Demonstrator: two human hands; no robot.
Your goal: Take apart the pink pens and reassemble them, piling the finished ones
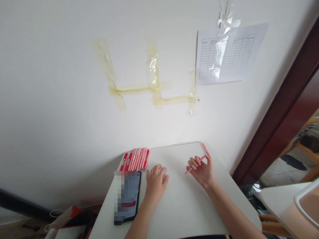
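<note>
My right hand (pixel 203 171), palm turned up, has its fingers curled round a slim pink pen (pixel 188 171) above the right side of the white table (pixel 181 205). Palm down on the tabletop, my left hand (pixel 157 182) lies with its fingers spread and nothing in it. A row of several pink and red pens (pixel 136 160) sits side by side at the far left corner, just beyond the left hand. Another pink pen (pixel 206 149) rests along the far right edge, close behind the right hand.
A phone (pixel 129 196), partly blurred, lies left of my left hand. The white wall (pixel 74 126) behind the table carries yellowed tape strips (pixel 154 73) and a taped printed sheet (pixel 224 56). Bags (pixel 72 219) stand on the floor at left; a pinkish bin-like container (pixel 304 205) is at right.
</note>
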